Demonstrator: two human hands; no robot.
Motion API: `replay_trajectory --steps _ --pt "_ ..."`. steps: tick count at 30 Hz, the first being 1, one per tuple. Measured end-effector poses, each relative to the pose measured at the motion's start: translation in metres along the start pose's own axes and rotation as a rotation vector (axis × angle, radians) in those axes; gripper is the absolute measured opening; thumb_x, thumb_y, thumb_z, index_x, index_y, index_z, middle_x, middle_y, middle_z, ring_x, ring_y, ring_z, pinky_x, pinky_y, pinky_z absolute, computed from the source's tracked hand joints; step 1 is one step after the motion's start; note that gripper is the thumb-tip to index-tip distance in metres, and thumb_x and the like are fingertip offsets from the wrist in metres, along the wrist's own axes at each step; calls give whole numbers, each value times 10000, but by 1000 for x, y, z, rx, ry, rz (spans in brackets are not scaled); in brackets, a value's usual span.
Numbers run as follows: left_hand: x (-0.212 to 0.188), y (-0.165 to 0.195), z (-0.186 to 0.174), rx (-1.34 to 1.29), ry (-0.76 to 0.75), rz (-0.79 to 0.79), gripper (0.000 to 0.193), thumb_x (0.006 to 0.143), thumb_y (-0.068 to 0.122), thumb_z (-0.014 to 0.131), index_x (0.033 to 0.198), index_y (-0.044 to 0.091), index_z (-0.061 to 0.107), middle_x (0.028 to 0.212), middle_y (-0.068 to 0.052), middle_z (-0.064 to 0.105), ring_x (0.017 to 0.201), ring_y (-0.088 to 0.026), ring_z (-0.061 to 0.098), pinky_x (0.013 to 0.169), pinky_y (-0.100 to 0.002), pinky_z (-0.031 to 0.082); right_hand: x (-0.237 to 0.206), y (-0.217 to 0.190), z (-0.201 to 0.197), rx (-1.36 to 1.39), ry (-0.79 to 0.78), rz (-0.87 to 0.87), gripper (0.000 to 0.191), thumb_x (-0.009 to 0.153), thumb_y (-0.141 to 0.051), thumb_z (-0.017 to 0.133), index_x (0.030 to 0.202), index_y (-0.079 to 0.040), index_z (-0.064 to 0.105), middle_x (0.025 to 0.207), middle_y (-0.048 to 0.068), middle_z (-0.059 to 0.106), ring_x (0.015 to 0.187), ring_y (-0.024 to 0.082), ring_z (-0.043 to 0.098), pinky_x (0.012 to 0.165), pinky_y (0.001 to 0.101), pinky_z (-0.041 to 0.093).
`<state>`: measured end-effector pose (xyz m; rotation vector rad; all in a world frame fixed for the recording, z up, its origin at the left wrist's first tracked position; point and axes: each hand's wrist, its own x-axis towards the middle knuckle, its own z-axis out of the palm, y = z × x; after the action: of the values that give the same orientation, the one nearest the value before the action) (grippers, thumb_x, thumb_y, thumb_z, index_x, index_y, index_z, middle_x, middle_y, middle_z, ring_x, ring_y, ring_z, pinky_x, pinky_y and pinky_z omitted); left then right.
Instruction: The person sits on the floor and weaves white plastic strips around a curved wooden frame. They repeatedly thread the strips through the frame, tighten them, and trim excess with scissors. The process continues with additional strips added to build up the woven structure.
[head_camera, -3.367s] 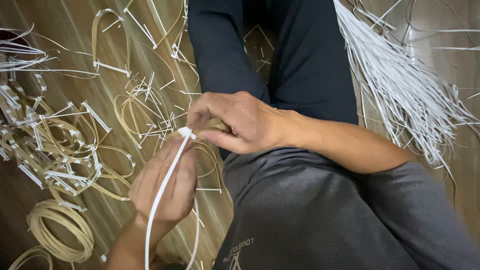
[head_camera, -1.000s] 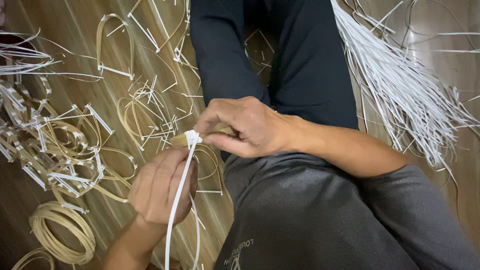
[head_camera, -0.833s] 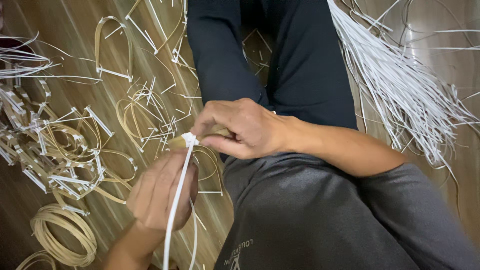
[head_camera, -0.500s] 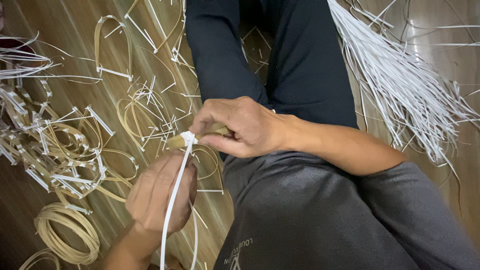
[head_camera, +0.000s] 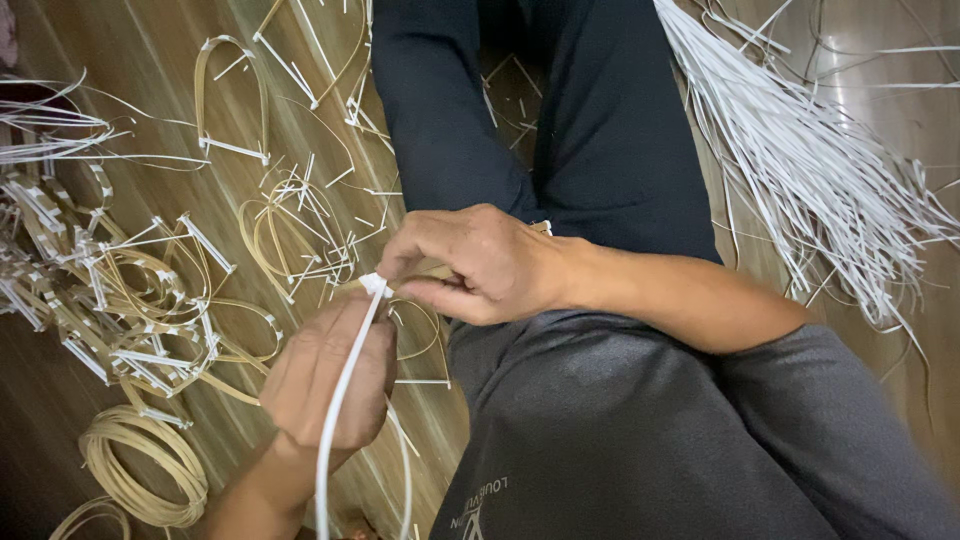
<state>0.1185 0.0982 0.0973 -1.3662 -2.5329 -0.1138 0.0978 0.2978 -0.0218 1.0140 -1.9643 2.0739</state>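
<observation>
The right hand (head_camera: 475, 262) pinches a small knot of flat white plastic strip (head_camera: 374, 285) between thumb and fingertips, pressing it against a thin tan cane loop (head_camera: 420, 325) that shows just below the hand, over the wooden floor beside the person's grey-clad knee (head_camera: 640, 420). The left hand (head_camera: 330, 375) is curled shut around the long tail of the same strip, which runs from the knot down across the palm towards the lower edge of the view. It looks like the binding step — a wrap being cinched tight at a joint of the cane piece. The next move calls for steady tension on the tail while the right thumb keeps the wrap from slipping. Finished bound loops (head_camera: 130, 300) lie along the floor's left side, a coil of cane (head_camera: 140, 470) near its lower left corner, and a sheaf of loose white strips (head_camera: 800, 150) towards the upper right.
</observation>
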Motion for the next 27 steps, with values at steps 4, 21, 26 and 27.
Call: replay_trajectory --steps 4,21,26,27 --pt "1 2 -2 -37 -26 -28 74 881 -72 755 922 -46 700 1009 -184 724 925 -312 743 788 -366 603 0 -1 -1 -8 -4 -13 292 974 -54 769 1206 -23 594 1052 70 698 857 160 744 690 270 572" --pt "0 -1 -3 16 -37 30 32 897 -51 719 916 -62 695 994 -203 721 868 -303 731 738 -356 595 4 -3 -1 -8 -11 -44 289 981 -34 755 1194 -44 560 1051 65 674 922 178 740 779 270 608" --pt "0 -6 -7 51 -84 88 29 912 -23 706 897 -43 691 986 -191 726 878 -302 742 741 -358 600 6 -3 -1 15 -27 -39 271 996 -21 745 1185 -49 553 1034 56 662 905 162 736 765 264 599" --pt "1 -8 -9 16 -98 84 35 912 -17 706 895 -41 687 995 -191 727 887 -305 744 750 -361 603 6 -3 -2 31 -27 -29 267 999 -21 741 1185 -50 551 1039 52 662 916 157 740 775 259 605"
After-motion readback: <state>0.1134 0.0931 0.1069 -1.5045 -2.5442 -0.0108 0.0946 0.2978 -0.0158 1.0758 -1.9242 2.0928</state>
